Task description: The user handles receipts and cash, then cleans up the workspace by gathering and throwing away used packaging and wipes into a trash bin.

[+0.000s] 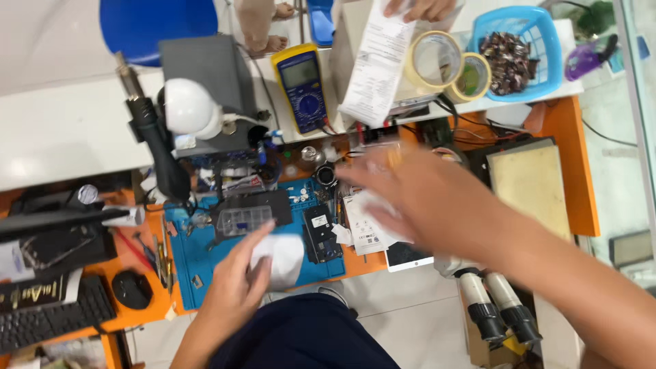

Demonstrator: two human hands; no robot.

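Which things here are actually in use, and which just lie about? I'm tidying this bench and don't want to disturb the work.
In hand:
left hand holding a white cloth
right hand, blurred, over white paper packets
blue mat

Lying about:
yellow multimeter
tape rolls
blue basket
black keyboard

a soft white crumpled cloth wad (280, 260) sat gripped in fingers over the blue work mat's (205, 270) front edge, near its right corner.

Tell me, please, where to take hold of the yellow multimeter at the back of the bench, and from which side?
Probably grip the yellow multimeter across its long side edges, around the middle, coming from above. It lies flat, face up, leads leaving its near end; a grey box is close on one side.
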